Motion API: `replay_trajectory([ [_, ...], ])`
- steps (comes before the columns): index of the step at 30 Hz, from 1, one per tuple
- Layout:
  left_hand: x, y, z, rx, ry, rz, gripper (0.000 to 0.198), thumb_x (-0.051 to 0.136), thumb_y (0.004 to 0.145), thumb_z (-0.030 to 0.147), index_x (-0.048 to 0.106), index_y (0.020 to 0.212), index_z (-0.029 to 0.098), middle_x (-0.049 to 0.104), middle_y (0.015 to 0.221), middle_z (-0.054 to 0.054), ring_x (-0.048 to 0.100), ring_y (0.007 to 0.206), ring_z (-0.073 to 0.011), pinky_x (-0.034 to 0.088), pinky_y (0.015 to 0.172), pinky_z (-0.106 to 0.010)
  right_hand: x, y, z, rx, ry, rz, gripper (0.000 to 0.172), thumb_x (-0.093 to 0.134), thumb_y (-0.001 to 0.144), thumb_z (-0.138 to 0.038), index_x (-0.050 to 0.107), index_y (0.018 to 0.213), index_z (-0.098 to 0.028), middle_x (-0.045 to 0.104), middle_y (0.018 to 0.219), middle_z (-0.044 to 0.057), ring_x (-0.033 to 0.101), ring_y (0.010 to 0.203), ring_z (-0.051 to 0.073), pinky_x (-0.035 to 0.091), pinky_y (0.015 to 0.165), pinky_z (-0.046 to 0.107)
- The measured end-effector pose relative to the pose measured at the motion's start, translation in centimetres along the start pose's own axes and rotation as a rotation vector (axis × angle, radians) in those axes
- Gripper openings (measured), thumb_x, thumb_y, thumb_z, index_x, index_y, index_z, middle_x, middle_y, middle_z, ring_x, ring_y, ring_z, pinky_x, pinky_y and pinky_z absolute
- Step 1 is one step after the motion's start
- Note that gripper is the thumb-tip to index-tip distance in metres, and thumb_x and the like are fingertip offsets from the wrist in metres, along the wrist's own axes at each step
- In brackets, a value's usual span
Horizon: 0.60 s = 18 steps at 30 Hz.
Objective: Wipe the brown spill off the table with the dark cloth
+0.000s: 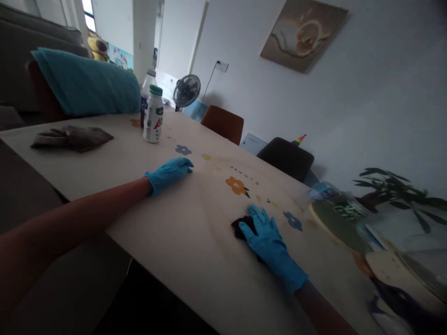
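Note:
My right hand [267, 237], in a blue glove, presses a crumpled black cloth [240, 228] against the flower-printed tabletop [181, 218]. The cloth shows at the thumb side and a little under the palm; the rest is covered by the hand. Resting on the table further left is my left hand [171, 173], gloved in blue too, with its fingers stretched out and slightly bent, holding nothing. A brown-grey rag [75, 138] lies crumpled to the far left of it. Beyond that hand stands a white bottle with a green cap [153, 116].
Behind the white bottle is a clear bottle with a purple label [144, 97]. A teal towel [91, 83] hangs over a chair back. Brown [223, 123] and black [288, 158] chairs line the far side. A round green mat [335, 223], containers and a plant [398, 190] crowd the right.

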State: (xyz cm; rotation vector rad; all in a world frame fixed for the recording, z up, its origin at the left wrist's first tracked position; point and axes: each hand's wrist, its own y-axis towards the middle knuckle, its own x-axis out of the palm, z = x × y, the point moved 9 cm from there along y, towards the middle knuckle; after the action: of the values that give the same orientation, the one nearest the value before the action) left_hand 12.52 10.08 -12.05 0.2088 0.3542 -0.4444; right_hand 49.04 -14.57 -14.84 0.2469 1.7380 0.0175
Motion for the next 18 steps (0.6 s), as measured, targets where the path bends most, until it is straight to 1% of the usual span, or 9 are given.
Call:
replay_trajectory([
  [1,0.0,-0.1,0.1,0.002,0.007,-0.001,0.038,0.062,0.099,0.032,0.084,0.128,0.020,0.091,0.140,-0.016,0.084,0.130,-0.0302,0.062,0.124,-0.049,0.4,0.9,-1.0,0.001,-0.013,-0.001,0.080,0.059,0.117,-0.058,0.066,0.187,-0.020,0.055,0.196,0.017,0.044,0.187,0.048,0.032,0.154,0.079],
  [2,-0.1,-0.1,0.2,0.003,0.015,0.000,0.037,0.063,0.099,0.032,0.084,0.127,0.021,0.091,0.140,-0.016,0.084,0.131,-0.0300,0.062,0.124,-0.049,0.8,1.8,-2.0,-0.018,-0.022,-0.006,0.083,0.059,0.117,-0.060,0.063,0.189,-0.018,0.052,0.199,0.018,0.042,0.189,0.048,0.029,0.156,0.077],
  [4,-0.2,-0.2,0.3,0.006,0.033,0.006,0.034,0.065,0.100,0.033,0.085,0.125,0.023,0.091,0.140,-0.014,0.083,0.132,-0.0304,0.060,0.127,-0.050,1.4,4.1,-3.5,-0.069,-0.026,-0.030,0.085,0.058,0.119,-0.060,0.058,0.191,-0.015,0.049,0.200,0.020,0.042,0.189,0.046,0.028,0.157,0.074],
  [6,-0.3,-0.3,0.3,0.005,0.050,0.016,0.032,0.066,0.101,0.034,0.085,0.124,0.024,0.090,0.141,-0.014,0.082,0.134,-0.0314,0.058,0.131,-0.051,1.7,7.0,-4.0,-0.083,-0.036,-0.056,0.083,0.055,0.120,-0.056,0.056,0.192,-0.014,0.049,0.200,0.021,0.042,0.189,0.045,0.029,0.156,0.073],
  [10,-0.4,-0.6,0.5,0.009,0.079,0.014,0.034,0.065,0.105,0.035,0.087,0.127,0.024,0.088,0.145,-0.015,0.080,0.137,-0.0327,0.057,0.134,-0.054,2.2,14.4,-3.7,-0.046,-0.061,-0.133,0.075,0.050,0.124,-0.049,0.057,0.191,-0.017,0.048,0.201,0.020,0.039,0.191,0.043,0.030,0.156,0.069],
  [14,-0.2,-0.7,0.9,-0.002,0.135,0.006,0.036,0.063,0.107,0.035,0.086,0.131,0.021,0.087,0.147,-0.017,0.078,0.139,-0.0338,0.057,0.133,-0.055,2.6,21.6,-3.3,-0.006,-0.053,-0.154,0.075,0.044,0.127,-0.048,0.056,0.190,-0.008,0.045,0.202,0.025,0.036,0.192,0.044,0.027,0.157,0.065],
  [16,-0.1,-0.7,0.9,-0.040,0.152,-0.004,0.040,0.061,0.106,0.033,0.085,0.135,0.021,0.086,0.150,-0.016,0.078,0.140,-0.0335,0.057,0.135,-0.054,2.8,24.6,-2.8,0.014,-0.044,-0.155,0.075,0.042,0.128,-0.047,0.054,0.191,-0.007,0.044,0.202,0.026,0.037,0.191,0.044,0.026,0.157,0.066],
  [18,0.0,-0.9,0.9,-0.081,0.161,-0.016,0.043,0.059,0.105,0.033,0.083,0.139,0.021,0.085,0.153,-0.015,0.077,0.144,-0.0338,0.056,0.137,-0.055,3.0,27.0,-1.8,0.033,-0.040,-0.152,0.075,0.042,0.128,-0.046,0.052,0.191,-0.006,0.043,0.202,0.029,0.039,0.190,0.045,0.028,0.155,0.069],
])
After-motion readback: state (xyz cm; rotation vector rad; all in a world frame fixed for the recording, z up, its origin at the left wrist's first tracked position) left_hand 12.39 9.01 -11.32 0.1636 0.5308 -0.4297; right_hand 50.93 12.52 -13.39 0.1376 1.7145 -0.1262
